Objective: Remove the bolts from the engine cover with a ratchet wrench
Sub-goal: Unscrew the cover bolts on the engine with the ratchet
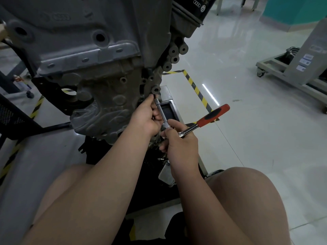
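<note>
One view only, from the head, looking down. Engine (99, 103) is filling the upper left of the frame, with its grey cover (74, 30) sitting above a flange. Three bolts (85, 59) are showing along that flange, still seated.

Wrench (212, 114) is lying at frame centre, its red and black handle pointing up and to the right with nothing gripping it. A thin steel bar (161, 114) is running from the wrench head up and left to the engine's lower right edge, its tip sitting just under a round boss (156, 89). Whatever the tip is sitting on is hidden; cannot tell if it is a bolt.

Left hand (146, 117) is grasping the upper bar, fingers curled round it, forefinger reaching up beside the tip. Right hand (180, 144) is pinching the wrench head where the bar joins it, thumb and fingers closed round the joint.

Two bare knees are showing at the bottom of the frame. Yellow and black tape (194, 85) is marking the glossy pale floor (247, 121) right of centre. A grey wheeled trolley (283, 68) is standing at the right edge. A black filter (194, 13) is sticking out at the top.
</note>
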Tool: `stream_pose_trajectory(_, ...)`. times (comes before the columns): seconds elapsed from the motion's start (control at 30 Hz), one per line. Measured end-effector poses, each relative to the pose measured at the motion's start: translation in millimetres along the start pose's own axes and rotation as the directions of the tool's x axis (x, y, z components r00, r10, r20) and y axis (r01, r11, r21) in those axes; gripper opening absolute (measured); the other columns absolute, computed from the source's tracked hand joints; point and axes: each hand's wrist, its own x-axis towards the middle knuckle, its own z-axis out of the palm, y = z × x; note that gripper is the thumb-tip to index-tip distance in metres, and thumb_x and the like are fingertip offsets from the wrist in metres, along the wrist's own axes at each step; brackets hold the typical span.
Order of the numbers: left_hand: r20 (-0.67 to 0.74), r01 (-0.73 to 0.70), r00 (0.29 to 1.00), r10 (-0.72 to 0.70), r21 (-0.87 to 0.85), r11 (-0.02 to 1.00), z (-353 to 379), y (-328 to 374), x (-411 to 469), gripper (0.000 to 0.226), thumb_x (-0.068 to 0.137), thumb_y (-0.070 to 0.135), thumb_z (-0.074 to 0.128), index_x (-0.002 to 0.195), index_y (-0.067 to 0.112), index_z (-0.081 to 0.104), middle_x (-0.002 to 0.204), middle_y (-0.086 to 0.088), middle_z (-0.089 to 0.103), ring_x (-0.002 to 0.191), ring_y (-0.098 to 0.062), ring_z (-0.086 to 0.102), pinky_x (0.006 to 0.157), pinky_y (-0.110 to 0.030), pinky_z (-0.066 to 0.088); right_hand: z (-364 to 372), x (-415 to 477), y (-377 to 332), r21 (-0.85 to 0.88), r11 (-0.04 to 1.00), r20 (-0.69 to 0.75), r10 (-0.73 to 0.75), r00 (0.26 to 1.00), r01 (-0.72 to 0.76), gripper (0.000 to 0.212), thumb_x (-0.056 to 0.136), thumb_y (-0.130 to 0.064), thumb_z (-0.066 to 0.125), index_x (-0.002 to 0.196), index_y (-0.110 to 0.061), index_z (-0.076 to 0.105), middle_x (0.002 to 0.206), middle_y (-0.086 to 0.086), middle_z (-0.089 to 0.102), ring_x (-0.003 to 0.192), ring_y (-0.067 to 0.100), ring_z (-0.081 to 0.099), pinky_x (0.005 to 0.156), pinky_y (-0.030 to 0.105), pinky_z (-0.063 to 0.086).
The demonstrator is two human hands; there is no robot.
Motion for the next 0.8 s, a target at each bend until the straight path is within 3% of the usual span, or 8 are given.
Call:
stream_pose_trajectory(0.2,0.031,0.037,0.999,-0.034,-0.125,0.992,2.4,-4.9,-0.5,0.033,0.098,0.031,0.051,0.068,0.017,0.051,0.047,0.009,0.031,0.033,-0.005,0.023,0.034,-0.016,0.022,0.8,-1.6,0.1,-0.110,0.992,0.029,-0.056,0.998,0.059,0.027,0.085,-0.009,0.056,0.093,-0.032,0.066,0.052,0.000,0.061,0.043,0.010,0.056,0.043,0.018,0.044)
stream_pose_trajectory(0.4,0.021,0.008,1.000,-0.006,-0.099,0.995,0.7,-6.6,-0.5,0.031,0.097,0.031,0.054,0.069,0.018,0.054,0.049,0.009,0.032,0.035,-0.005,0.024,0.035,-0.016,0.023,3.1,-1.3,-0.5,-0.060,0.997,0.007,-0.057,0.998,0.057,0.029,0.075,-0.016,0.056,0.077,-0.042,0.070,0.065,0.002,0.065,0.043,0.014,0.054,0.043,0.019,0.043)
stream_pose_trajectory(0.6,-0.050,-0.007,0.999,0.002,-0.099,0.995,4.8,-6.3,1.2,0.032,0.096,0.028,0.056,0.067,0.018,0.048,0.053,0.007,0.030,0.035,-0.006,0.023,0.035,-0.015,0.023,4.4,-0.7,-1.5,-0.135,0.987,-0.010,-0.095,0.995,0.093,0.037,0.082,-0.010,0.056,0.077,-0.044,0.069,0.059,-0.002,0.064,0.043,0.012,0.054,0.042,0.018,0.042)
stream_pose_trajectory(0.8,-0.124,-0.001,0.992,-0.013,-0.113,0.994,12.3,-6.5,2.9,0.036,0.094,0.028,0.060,0.062,0.017,0.045,0.044,0.007,0.028,0.031,-0.006,0.021,0.035,-0.014,0.021,-0.3,8.6,-7.6,-0.158,0.987,-0.069,-0.035,0.997,0.023,0.023,0.086,-0.009,0.056,0.091,-0.026,0.069,0.056,-0.002,0.063,0.043,0.013,0.051,0.043,0.022,0.044)
